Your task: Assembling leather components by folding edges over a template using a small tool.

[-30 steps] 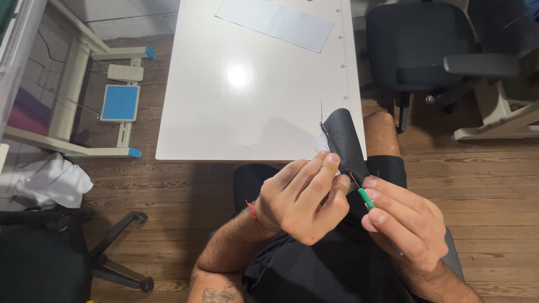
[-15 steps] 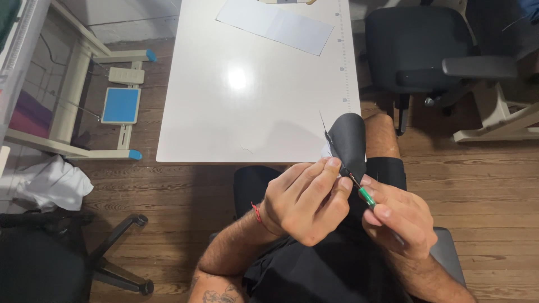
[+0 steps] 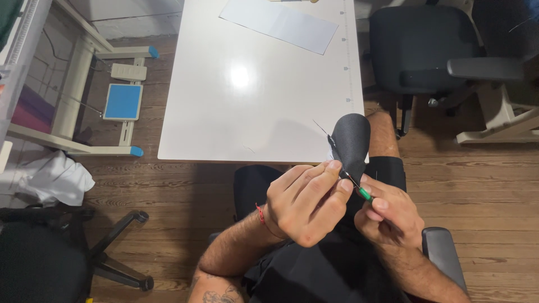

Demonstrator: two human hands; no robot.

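The left hand point(image 3: 303, 205) pinches a floppy, rounded piece of black fabric point(image 3: 351, 143) by its lower edge, above the white surface point(image 3: 252, 112) rim. The right hand point(image 3: 390, 216) grips a thin green-handled tool point(image 3: 364, 193) against it. Light and limp, the fabric likely handles best near the edge.

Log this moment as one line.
left hand: pinches black piece | right hand: holds green-handled tool at piece | white table ahead

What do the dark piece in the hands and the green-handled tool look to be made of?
Dark piece: seemingly matte black felt or thin leather; it curves without creasing and shows no shine. Green-handled tool: thin, metal-looking shaft in a glossy green grip, probably plastic. The left hand pinches the piece; the right hand holds the tool.
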